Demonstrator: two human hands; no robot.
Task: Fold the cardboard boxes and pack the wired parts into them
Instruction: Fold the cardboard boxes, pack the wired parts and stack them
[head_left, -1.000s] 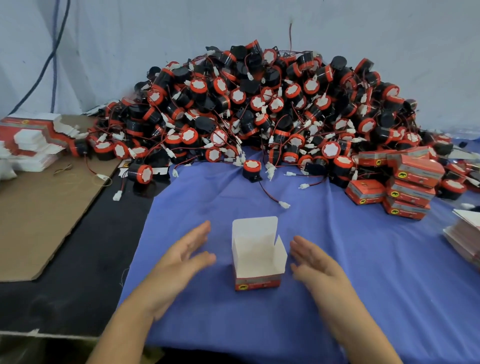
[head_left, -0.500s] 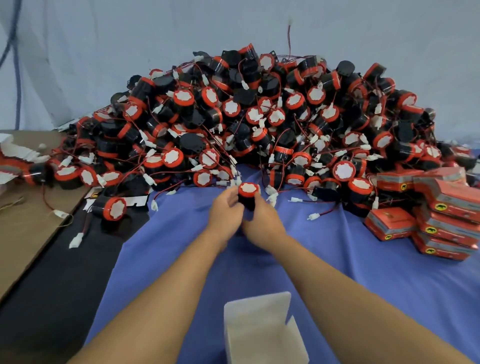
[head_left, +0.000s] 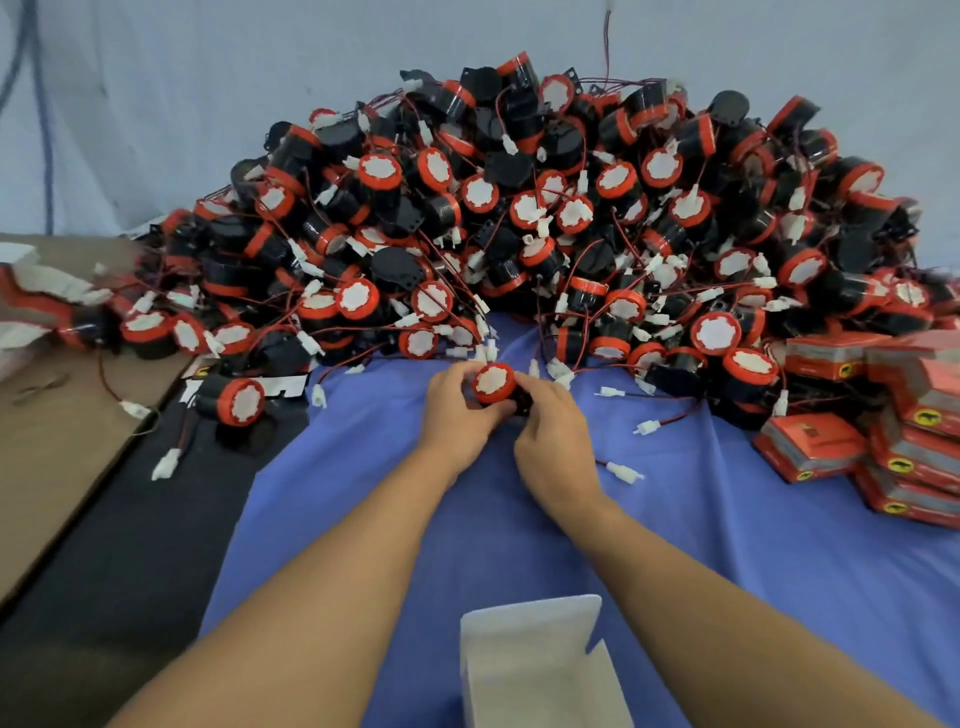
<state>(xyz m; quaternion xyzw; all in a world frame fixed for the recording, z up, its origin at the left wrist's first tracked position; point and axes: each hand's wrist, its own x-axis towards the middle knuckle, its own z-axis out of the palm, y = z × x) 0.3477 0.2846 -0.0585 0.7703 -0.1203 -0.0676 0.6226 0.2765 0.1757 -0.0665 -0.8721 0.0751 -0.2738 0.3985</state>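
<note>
Pinching one red-capped wired part (head_left: 493, 383) between left grip (head_left: 457, 410) and right grip (head_left: 556, 441). At six o'clock, open cardboard box (head_left: 540, 670).

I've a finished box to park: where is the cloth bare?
Bare blue cloth: between the right forearm and the red packed boxes, and left of the left forearm, up to the black mat. Crowded: the parts pile and its loose connectors.

Readable text: none in view.
Closed red boxes (head_left: 810, 447), right of the pile of wired parts (head_left: 519, 234): a yellow oval emblem with a dark figure on each side face; no letters legible.
Wired part (head_left: 493, 383), at the pile's near edge: blank white disc on its red cap.
Open white box (head_left: 535, 670), in front of the pile: plain white flaps.
</note>
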